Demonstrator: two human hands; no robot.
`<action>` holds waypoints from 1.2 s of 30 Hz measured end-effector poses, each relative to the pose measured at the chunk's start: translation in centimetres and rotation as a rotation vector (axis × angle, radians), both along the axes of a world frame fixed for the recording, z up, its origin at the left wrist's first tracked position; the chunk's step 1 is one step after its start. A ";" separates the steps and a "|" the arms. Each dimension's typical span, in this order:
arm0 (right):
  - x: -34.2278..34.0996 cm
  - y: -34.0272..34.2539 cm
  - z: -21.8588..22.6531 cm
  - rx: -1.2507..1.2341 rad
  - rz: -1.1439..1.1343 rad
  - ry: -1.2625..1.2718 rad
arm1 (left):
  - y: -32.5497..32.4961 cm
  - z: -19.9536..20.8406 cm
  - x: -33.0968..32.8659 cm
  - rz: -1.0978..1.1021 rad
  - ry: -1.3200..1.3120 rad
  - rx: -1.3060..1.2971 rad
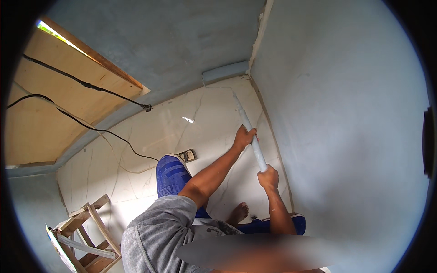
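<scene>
Both my hands hold a long-handled paint roller (258, 154) with a pale blue-grey pole. Closed around the middle of the pole is my left hand (246, 136). My right hand (268, 177) grips its lower end. From the top of the pole a thin wire frame bends left to the roller sleeve (226, 72), which lies along the foot of the grey-blue far wall (182, 36), beside the corner. Paint smears mark the upper part of the pole.
White marbled tiles (150, 123) cover the floor. A power socket block (187, 155) sits by my knee, near a dark cable (116, 135). Another cable with a plug (146, 108) hangs before a plywood panel (54, 82). A wooden stool (84, 236) stands lower left; a painted wall (346, 113) rises right.
</scene>
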State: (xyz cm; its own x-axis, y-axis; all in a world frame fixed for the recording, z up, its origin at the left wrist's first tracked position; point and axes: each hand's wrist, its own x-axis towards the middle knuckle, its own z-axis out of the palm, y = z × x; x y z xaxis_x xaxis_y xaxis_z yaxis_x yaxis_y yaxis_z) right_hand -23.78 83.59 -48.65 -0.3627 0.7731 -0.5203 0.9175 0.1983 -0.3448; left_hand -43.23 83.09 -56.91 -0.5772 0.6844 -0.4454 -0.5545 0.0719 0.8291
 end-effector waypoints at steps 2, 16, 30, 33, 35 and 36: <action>1.0 0.4 0.5 0.047 0.011 0.078 | 0.4 2.8 0.8 0.015 0.008 -0.008; -8.1 3.5 9.6 0.124 0.023 0.563 | 2.6 24.7 -5.9 0.075 0.701 0.047; -23.0 8.7 32.2 0.247 0.108 1.000 | 7.3 53.0 -18.8 0.212 1.230 0.253; -25.3 10.8 37.6 0.301 0.136 1.034 | 8.7 59.7 -20.3 0.236 1.278 0.250; -26.4 10.6 40.8 0.244 0.133 1.061 | 8.4 63.1 -21.5 0.199 1.277 0.216; -26.6 10.5 41.5 0.194 0.126 1.081 | 8.4 63.7 -21.7 0.159 1.271 0.189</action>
State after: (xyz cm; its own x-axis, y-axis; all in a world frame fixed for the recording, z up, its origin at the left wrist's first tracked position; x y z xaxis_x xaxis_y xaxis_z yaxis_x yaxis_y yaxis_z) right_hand -50.33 94.08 -7.20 -0.6349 0.7329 0.2447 0.1206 0.4069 -0.9055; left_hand -64.94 91.47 6.81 -0.6022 0.5617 0.5673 0.6328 -0.0974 0.7682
